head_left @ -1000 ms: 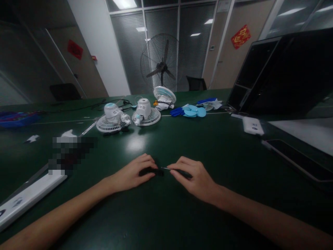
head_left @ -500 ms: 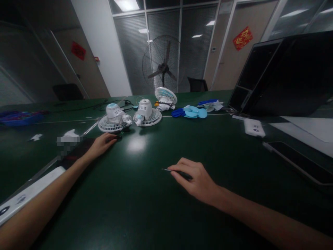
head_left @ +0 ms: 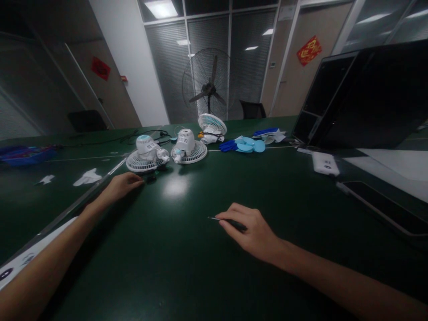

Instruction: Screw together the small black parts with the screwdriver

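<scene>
My right hand [head_left: 250, 227] pinches a small screwdriver [head_left: 214, 218], its thin metal tip pointing left and its dark handle partly hidden under the fingers. Over on the left, my left hand [head_left: 123, 185] rests low on the table with its fingers loosely stretched. A small dark object [head_left: 151, 179], too dim to name, lies just off those fingertips. Behind it sits a white fan head [head_left: 146, 154] with its grille down. Beside this one are a second white fan head [head_left: 185, 147] and, farther back, a third fan head [head_left: 211, 128] tipped on its side.
Light-blue fan blades [head_left: 250, 144] lie by blue gloves [head_left: 228, 146] on the green table [head_left: 187, 267]. On the right are a white box [head_left: 325, 163], a phone-like slab [head_left: 384, 205] and a large black monitor [head_left: 374, 98]. Crumpled paper [head_left: 88, 177] and a blue basket [head_left: 28, 156] lie left.
My left hand has drawn back slightly left, away from the small dark object. My right hand keeps its place with the screwdriver.
</scene>
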Demonstrator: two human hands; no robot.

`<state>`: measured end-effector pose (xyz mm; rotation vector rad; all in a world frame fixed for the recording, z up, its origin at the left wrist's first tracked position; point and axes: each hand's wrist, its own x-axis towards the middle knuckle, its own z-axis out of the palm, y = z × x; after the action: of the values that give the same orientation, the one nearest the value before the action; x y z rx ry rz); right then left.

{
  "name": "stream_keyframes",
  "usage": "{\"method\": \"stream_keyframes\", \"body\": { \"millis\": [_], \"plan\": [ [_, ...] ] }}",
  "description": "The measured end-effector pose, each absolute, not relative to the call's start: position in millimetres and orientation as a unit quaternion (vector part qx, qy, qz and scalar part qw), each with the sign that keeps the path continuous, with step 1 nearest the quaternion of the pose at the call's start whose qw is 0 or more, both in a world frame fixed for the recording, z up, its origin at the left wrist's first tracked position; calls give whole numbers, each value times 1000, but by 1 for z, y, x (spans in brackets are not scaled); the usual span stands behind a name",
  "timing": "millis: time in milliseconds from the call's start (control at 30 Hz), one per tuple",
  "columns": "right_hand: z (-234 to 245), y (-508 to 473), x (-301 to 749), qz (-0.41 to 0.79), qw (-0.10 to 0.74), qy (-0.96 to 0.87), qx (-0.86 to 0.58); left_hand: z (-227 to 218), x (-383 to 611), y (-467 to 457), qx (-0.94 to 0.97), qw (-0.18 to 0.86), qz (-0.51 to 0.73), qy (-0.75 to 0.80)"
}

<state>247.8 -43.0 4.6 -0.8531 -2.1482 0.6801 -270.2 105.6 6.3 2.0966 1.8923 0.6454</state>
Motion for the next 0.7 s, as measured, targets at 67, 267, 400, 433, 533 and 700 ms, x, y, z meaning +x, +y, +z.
{"method": "stream_keyframes", "body": {
  "millis": [67, 267, 400, 433, 533, 700],
  "plan": [
    [5, -43, 248, 269, 355, -832, -329, 7, -261, 102, 701, 109, 257, 656],
    [4, -42, 248, 262, 358, -834, -329, -2, -218, 100, 684, 92, 288, 664],
    [4, -42, 248, 253, 361, -837, -325, -7, -209, 101, 680, 87, 294, 666],
    [4, -42, 247, 252, 361, -837, -324, -7, -210, 101, 677, 89, 297, 668],
    [5, -43, 247, 250, 360, -838, -326, -7, -214, 101, 664, 94, 304, 677],
    [4, -42, 246, 251, 358, -837, -328, -9, -216, 102, 650, 110, 319, 681]
  ]
}}
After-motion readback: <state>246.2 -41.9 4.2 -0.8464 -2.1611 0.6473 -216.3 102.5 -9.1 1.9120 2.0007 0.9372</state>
